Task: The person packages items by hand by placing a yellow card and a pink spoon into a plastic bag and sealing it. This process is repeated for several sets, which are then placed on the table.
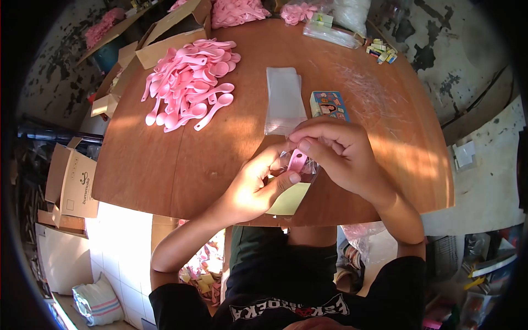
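Near the table's front edge, my left hand (256, 184) pinches a clear plastic bag from the left, its thumb over the pink spoon (297, 159) inside. Only the spoon's holed handle end shows clearly. My right hand (344, 151) closes on the top of the same bag, thumb against its fingers. A yellow-green paper (289, 200) lies under the hands at the edge. Just beyond them is a stack of clear bags (284, 99), with a small blue printed box (329, 104) to its right. A heap of pink spoons (192, 82) lies at the left.
Open cardboard boxes (173, 33) and bags of pink items (239, 11) line the table's far left edge. Plastic packs (330, 34) and small boxes (381, 50) sit at the back right. Thin clear strips (368, 91) are scattered on the right of the table (407, 165).
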A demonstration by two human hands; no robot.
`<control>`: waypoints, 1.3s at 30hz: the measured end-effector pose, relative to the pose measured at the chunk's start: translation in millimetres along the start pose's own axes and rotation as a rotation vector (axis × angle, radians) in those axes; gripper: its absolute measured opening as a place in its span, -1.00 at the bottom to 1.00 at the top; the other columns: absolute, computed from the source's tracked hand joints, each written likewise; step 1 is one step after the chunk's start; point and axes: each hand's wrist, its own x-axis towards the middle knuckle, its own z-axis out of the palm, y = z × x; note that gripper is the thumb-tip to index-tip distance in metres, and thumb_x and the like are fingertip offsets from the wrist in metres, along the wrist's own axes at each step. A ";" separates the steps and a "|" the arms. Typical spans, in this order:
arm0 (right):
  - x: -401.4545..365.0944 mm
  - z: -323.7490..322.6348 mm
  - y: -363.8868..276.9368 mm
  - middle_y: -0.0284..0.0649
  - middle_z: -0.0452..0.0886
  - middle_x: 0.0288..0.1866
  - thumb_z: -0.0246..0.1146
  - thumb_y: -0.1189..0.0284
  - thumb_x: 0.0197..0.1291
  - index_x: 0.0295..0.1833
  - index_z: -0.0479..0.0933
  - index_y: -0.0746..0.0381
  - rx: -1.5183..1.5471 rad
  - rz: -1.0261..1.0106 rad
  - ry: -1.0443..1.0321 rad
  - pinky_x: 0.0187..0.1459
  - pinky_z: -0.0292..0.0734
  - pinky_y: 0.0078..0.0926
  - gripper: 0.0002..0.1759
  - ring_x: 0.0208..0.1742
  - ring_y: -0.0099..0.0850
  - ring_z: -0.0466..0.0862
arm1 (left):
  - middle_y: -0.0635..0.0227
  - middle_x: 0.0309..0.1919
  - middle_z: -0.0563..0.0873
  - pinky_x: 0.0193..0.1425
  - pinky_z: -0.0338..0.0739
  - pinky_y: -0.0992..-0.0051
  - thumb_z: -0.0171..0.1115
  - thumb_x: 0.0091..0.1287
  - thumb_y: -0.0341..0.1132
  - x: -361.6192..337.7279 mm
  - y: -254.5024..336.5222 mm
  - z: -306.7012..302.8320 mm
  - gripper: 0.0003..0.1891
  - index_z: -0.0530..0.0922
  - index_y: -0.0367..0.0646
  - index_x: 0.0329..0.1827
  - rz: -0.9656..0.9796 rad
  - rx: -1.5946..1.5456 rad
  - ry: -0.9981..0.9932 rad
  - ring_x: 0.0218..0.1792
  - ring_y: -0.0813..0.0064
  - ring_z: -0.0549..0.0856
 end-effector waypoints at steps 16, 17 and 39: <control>18.6 -4.3 -44.0 -0.19 0.72 -0.24 0.29 0.61 0.22 -0.11 0.69 0.34 -0.388 -0.489 0.057 -0.31 0.57 -0.61 -0.85 -0.30 -0.51 0.71 | 0.07 0.03 0.68 0.16 0.54 0.40 0.39 0.30 -0.35 12.8 32.5 6.4 -0.50 0.45 -0.36 0.24 0.419 0.435 0.429 0.06 0.33 0.68; 16.8 -3.5 -45.3 -0.20 0.72 -0.24 0.29 0.60 0.23 -0.10 0.69 0.33 -0.374 -0.439 0.048 -0.30 0.57 -0.62 -0.85 -0.30 -0.52 0.70 | 0.07 0.03 0.68 0.16 0.54 0.40 0.39 0.30 -0.35 12.7 35.7 10.8 -0.50 0.45 -0.36 0.24 0.422 0.436 0.429 0.06 0.33 0.68; -10.3 -1.5 -33.6 -0.30 0.56 -0.31 0.36 0.58 -0.07 -0.34 0.59 0.28 -0.943 -0.657 0.124 -0.34 0.52 -0.39 -0.87 -0.34 -0.34 0.57 | 0.16 -0.31 0.76 -0.19 0.68 0.53 0.22 0.33 -0.61 -10.1 45.9 34.7 -0.71 0.55 -0.40 0.11 0.119 0.395 0.307 -0.29 0.51 0.78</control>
